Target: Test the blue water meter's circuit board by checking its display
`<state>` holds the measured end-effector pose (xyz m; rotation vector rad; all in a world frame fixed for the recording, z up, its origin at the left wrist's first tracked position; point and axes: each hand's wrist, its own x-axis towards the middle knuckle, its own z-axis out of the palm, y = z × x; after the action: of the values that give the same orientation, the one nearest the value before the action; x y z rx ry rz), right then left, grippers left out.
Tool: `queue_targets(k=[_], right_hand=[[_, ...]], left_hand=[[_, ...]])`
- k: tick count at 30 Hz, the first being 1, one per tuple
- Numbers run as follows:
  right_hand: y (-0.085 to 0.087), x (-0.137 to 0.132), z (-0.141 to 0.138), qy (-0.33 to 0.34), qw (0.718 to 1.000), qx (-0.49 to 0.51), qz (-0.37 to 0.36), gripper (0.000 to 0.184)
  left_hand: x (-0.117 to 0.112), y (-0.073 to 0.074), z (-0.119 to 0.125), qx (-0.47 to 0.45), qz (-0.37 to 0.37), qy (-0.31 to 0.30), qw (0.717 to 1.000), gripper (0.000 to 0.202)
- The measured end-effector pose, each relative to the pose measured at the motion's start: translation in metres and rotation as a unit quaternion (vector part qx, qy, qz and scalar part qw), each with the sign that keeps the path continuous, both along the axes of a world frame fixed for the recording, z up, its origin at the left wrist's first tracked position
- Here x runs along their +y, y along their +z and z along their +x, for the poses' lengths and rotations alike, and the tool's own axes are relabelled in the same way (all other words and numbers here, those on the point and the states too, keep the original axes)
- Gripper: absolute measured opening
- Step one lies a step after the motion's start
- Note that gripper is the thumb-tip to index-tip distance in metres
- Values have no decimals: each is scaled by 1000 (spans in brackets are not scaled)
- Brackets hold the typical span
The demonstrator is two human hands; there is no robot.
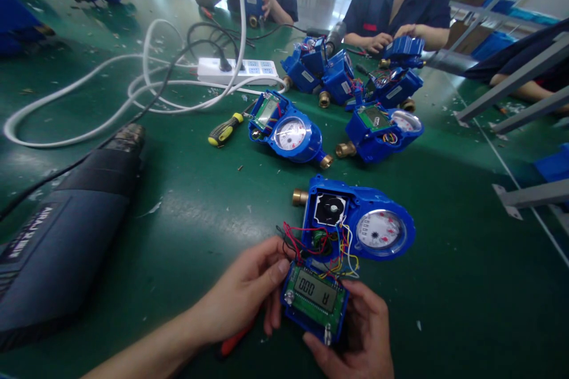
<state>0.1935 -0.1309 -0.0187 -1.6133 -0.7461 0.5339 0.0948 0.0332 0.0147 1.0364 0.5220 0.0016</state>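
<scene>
A blue water meter lies open on the green table, with a round dial and a brass fitting. Coloured wires run from it to a green display board in a blue cover, whose screen shows digits. My left hand grips the board's left edge with thumb and fingers. My right hand holds it from below on the right. A red-handled tool lies under my left hand.
A dark heat gun lies at the left. Two more open meters and a yellow-handled screwdriver sit mid-table, with a power strip and white cable behind. Two people in blue work on meters across the table.
</scene>
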Motion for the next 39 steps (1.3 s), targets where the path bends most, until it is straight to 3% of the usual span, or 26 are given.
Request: queue_targets(k=[8,23,33,39], right_hand=[[-2,0,-3,-15,999,35,2,57],[-1,1,0,26,995,93,5,62],[1,1,3,51,990,127,22,64],[2,0,2,51,992,113,29,64]], left_hand=[[0,-1,-2,-11,10,-3,1000,24],[-5,0,-1,23,80,5,997,24],[-4,-1,-2,31,16,-5,999,32],[-1,6,-1,-4,5,-59,998,34]])
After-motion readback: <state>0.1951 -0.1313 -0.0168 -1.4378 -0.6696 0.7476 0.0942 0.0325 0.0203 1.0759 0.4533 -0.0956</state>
